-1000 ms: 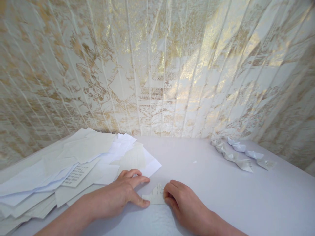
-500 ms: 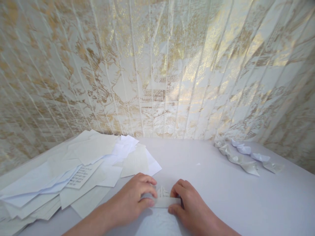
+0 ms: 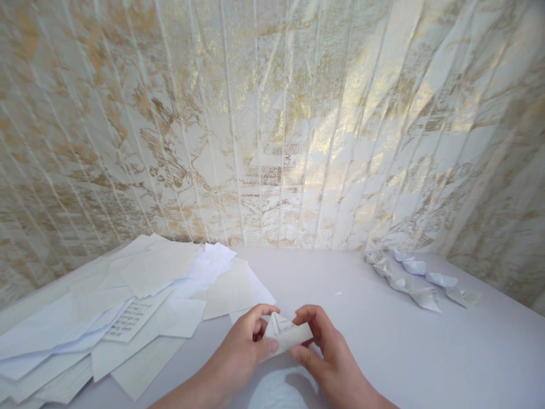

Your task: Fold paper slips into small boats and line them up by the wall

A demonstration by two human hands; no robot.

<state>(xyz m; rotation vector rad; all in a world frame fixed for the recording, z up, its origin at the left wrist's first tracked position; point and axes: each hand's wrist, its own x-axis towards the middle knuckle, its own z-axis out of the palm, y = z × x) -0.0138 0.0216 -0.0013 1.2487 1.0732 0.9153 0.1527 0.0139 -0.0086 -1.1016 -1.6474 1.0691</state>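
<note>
A small piece of folded paper (image 3: 291, 338), with a peaked top, a straight band along the bottom and some print, is held a little above the table in front of me. My left hand (image 3: 251, 341) is closed on its left end, thumb on the near face and fingers behind. At the right end my right hand (image 3: 326, 343) curves loosely around the paper, its thumb and index finger apart. Whether its hidden fingers touch the back of the paper, I cannot tell.
Loose paper sheets (image 3: 145, 278), one with printed lines, spread over the left of the white table (image 3: 383, 352). Several small folded paper shapes (image 3: 400, 281) stand in two rows at the back right. A tiny paper scrap (image 3: 338, 293) lies mid-table. A patterned curtain (image 3: 272, 125) hangs behind.
The folded paper has tilted, its right end higher. My left hand has closed on the left end, and my right thumb has come off the band. The view has shifted slightly.
</note>
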